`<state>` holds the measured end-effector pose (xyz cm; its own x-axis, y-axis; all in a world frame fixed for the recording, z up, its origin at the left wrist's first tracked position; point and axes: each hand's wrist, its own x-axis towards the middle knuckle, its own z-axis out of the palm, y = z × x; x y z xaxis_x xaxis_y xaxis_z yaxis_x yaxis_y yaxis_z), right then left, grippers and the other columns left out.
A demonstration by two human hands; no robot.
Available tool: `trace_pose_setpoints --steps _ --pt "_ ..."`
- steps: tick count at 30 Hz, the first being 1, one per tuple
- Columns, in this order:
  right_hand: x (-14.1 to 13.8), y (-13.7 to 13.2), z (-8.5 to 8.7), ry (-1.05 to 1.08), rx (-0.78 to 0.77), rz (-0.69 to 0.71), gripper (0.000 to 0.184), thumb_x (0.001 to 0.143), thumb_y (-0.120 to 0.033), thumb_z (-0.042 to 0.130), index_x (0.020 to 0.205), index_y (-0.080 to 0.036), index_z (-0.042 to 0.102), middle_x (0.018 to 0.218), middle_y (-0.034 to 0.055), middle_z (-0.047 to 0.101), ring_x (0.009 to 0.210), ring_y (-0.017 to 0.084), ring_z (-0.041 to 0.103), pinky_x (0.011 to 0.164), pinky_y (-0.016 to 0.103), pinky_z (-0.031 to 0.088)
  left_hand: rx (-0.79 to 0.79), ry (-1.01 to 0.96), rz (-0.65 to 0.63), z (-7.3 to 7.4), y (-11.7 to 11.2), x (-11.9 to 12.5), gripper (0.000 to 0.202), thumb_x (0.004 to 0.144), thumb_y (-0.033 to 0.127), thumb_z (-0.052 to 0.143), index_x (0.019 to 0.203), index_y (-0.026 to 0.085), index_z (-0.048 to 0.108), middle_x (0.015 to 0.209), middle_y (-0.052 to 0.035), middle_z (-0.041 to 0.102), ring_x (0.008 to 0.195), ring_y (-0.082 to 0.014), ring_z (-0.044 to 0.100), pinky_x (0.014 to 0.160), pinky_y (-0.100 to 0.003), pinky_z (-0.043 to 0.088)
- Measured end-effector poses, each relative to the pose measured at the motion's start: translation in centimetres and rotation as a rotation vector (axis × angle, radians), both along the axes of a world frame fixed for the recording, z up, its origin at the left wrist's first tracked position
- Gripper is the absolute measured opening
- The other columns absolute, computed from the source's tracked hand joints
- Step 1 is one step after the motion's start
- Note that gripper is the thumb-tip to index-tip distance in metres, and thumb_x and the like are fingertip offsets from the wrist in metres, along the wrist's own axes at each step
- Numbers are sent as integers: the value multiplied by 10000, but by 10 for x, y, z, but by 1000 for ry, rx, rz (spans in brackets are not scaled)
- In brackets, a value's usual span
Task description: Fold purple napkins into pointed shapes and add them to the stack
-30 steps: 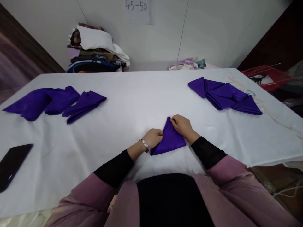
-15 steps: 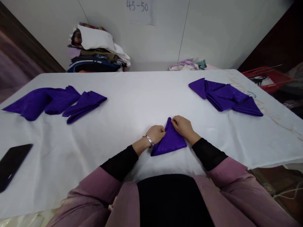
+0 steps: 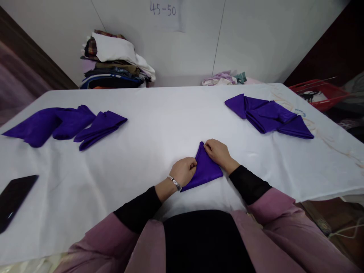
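A purple satiny cloth point(image 3: 207, 170), folded into a triangle, lies on the white-covered table point(image 3: 159, 129) in front of me, its narrow tip pointing away. My left hand point(image 3: 183, 170), with a silver bracelet at the wrist, pinches the cloth's left edge, about midway along it. Up at the tip, my right hand point(image 3: 218, 152) has its fingers closed on the right edge. The fingertips of both hands are partly hidden against the fabric.
Folded purple cloths point(image 3: 267, 115) lie at the right back, and more purple cloths point(image 3: 74, 123) at the left. A black phone point(image 3: 17, 199) rests at the left edge. Behind the table stand a clothes stack point(image 3: 113, 60) and a red basket point(image 3: 330, 94).
My left hand has slid down and slightly left along the cloth's left edge. My right hand stays at the tip. The whole view has shifted a little.
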<state>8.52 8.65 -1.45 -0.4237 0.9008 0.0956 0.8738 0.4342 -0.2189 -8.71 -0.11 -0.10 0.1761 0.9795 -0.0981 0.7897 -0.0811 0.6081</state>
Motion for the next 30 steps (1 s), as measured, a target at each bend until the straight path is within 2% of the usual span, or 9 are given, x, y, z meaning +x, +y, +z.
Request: trace_pose_setpoints --steps 4,8,10,14,17,21,25,30 --pt "0 0 0 -9 1 6 223 938 -323 383 881 -215 570 906 47 636 848 180 558 667 275 345 55 12 -32 5 -13 0 209 845 213 445 815 218 652 832 -15 622 727 -129 564 685 -257 410" --pt "0 0 0 -7 4 2 221 940 -321 382 884 -218 569 905 44 638 852 178 560 671 271 348 70 72 -36 8 -17 3 361 915 383 368 786 208 655 822 -26 613 725 -136 567 684 -272 403" --pt "0 0 0 -7 -2 -1 220 940 -325 387 884 -218 571 907 44 642 851 177 564 669 270 349 73 100 -19 6 -15 3 358 909 414 391 770 209 648 825 -22 615 725 -139 569 664 -274 395" --pt "0 1 0 14 -11 5 235 938 -370 404 896 -215 576 917 44 649 850 177 571 666 270 354 63 165 15 0 -9 2 204 857 348 508 748 215 617 839 -6 613 708 -141 564 609 -274 374" --pt "0 2 0 30 -22 9 230 931 -383 422 926 -213 578 934 47 651 859 182 575 663 270 359 39 199 53 0 -6 2 134 825 343 553 836 220 604 916 -13 621 731 -156 581 602 -279 376" --pt "-1 5 1 55 -39 13 200 915 -345 454 970 -208 587 984 55 636 914 185 571 687 268 374 -59 222 98 5 -1 3 253 805 388 575 984 209 583 934 -48 653 807 -203 605 642 -298 395" --pt "-5 11 1 91 -64 49 152 891 -281 482 938 -198 600 970 52 621 913 175 560 720 264 381 -144 213 109 8 6 3 220 777 415 590 868 215 607 832 -39 673 797 -217 605 620 -298 380" --pt "-4 14 -1 206 -68 132 100 847 -219 504 799 -182 584 854 39 595 801 158 536 705 268 382 -173 138 99 8 5 3 158 736 372 612 710 219 584 720 -2 644 679 -171 573 559 -272 341"
